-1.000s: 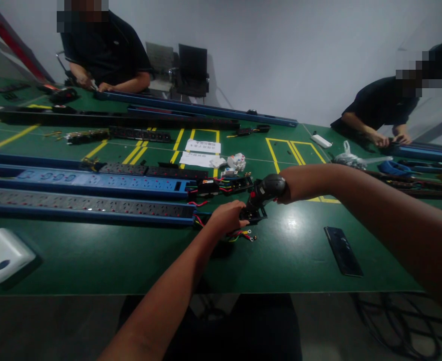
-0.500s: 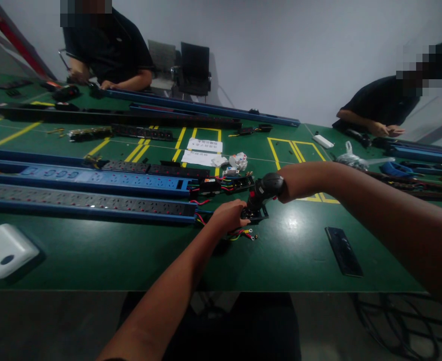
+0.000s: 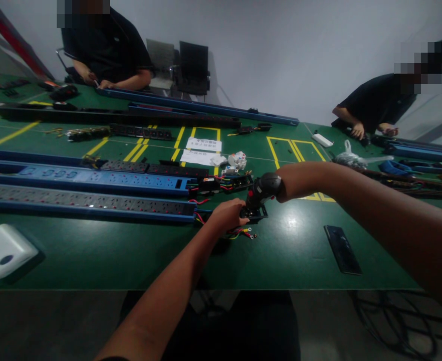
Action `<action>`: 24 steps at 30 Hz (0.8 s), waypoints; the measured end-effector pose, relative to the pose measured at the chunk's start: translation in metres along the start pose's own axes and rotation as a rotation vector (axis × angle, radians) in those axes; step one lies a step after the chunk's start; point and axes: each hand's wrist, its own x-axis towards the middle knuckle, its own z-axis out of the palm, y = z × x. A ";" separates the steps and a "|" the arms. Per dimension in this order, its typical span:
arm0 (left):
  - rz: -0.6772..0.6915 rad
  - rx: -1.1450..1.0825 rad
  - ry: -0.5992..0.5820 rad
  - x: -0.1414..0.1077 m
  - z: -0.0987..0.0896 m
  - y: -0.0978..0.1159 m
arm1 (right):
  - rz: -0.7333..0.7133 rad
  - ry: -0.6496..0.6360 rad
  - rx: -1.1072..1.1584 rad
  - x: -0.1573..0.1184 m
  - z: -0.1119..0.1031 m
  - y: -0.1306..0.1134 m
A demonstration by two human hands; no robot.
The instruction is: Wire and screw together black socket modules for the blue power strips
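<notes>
My right hand (image 3: 282,185) is wrapped round a black cordless screwdriver (image 3: 266,187), most of its fingers hidden by the tool. The screwdriver's nose points down and left onto a small black end module (image 3: 257,215). My left hand (image 3: 230,214) is closed on the left side of that module, its fingertips close to the screwdriver's nose. Loose wires with ring terminals (image 3: 248,232) stick out below the left hand. To the left lies a blue power strip with black sockets (image 3: 146,204); red and yellow wires run from its end. Behind it is a blue-faced power strip (image 3: 138,181).
A phone (image 3: 342,249) lies to the right, a white box (image 3: 6,251) at the left. White breakers (image 3: 236,160) and paper labels (image 3: 202,156) are behind the module. Two people work across the green table (image 3: 288,260), among long blue and black rails (image 3: 206,107).
My hands and the screwdriver stay almost in place over the module. Across the table, the hands of both co-workers have shifted. The view has moved slightly.
</notes>
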 end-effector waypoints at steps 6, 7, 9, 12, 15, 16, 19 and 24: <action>0.001 0.003 0.010 -0.001 -0.001 0.002 | -0.019 0.015 -0.004 0.000 0.002 0.000; 0.000 0.008 0.011 -0.001 -0.001 0.002 | -0.022 0.016 -0.007 0.000 0.002 0.000; -0.001 0.013 0.004 -0.001 -0.002 0.002 | -0.023 0.019 -0.006 -0.001 0.002 -0.002; -0.004 0.010 -0.004 0.000 -0.001 0.002 | -0.009 0.014 0.005 -0.001 0.001 -0.003; -0.015 0.010 -0.001 0.000 0.000 0.001 | 0.011 0.017 0.021 -0.001 0.002 -0.001; -0.016 0.010 -0.003 0.000 0.001 0.001 | 0.013 0.015 0.027 0.000 0.003 0.001; -0.011 0.003 -0.004 0.000 0.001 0.000 | 0.003 0.007 0.042 0.002 0.005 0.007; -0.004 0.006 -0.022 0.000 0.000 0.001 | -0.008 0.054 0.055 0.001 0.010 0.013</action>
